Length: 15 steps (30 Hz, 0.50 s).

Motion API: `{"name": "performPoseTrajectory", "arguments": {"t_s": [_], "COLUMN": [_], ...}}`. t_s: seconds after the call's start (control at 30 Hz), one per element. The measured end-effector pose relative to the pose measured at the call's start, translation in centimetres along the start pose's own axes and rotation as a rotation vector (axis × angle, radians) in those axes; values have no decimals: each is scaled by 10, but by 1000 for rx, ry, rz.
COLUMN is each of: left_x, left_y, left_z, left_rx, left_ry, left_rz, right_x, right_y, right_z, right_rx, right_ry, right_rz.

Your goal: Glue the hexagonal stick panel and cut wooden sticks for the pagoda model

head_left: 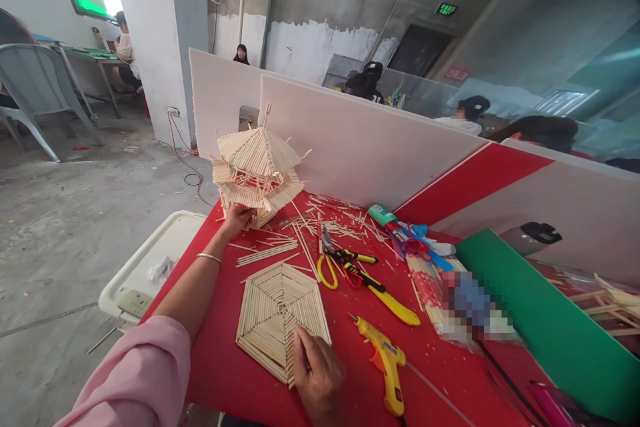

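Stick pagoda point(257, 170) upright — hexagon panel point(277, 307) flat.

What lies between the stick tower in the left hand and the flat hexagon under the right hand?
A few loose sticks lie on the table between the stick tower, held at its base by the left hand, and the flat hexagon that the right hand touches. The yellow-handled cutters lie to the right, off that line.

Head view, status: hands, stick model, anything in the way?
Left hand grips stick pagoda at base. Right hand rests on hexagonal stick panel. Glue gun, cutters, loose sticks alongside.
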<state>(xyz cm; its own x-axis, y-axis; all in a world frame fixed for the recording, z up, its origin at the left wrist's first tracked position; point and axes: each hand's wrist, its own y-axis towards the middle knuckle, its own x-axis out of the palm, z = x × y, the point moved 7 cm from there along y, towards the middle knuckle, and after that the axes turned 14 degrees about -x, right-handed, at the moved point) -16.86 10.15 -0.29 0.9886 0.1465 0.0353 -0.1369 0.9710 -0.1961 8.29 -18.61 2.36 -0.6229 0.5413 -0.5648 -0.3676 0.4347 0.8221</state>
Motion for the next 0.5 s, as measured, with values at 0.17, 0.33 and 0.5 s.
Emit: {"name": "performPoseTrajectory", "arguments": {"t_s": [0.17, 0.33, 0.5], "left_x": [-2, -1, 1], "left_y": [5, 5, 0], "left_z": [-2, -2, 0], "left_rx": [-3, 15, 23], "left_ry": [-1, 12, 16], "left_rz": [22, 7, -53], "right_x": [1, 1, 2], "right_y": [-3, -3, -3], "right_z": [1, 1, 2], "right_rx": [12, 11, 3], "right_ry": [0, -8, -4], "right_rz": [4, 2, -9]}}
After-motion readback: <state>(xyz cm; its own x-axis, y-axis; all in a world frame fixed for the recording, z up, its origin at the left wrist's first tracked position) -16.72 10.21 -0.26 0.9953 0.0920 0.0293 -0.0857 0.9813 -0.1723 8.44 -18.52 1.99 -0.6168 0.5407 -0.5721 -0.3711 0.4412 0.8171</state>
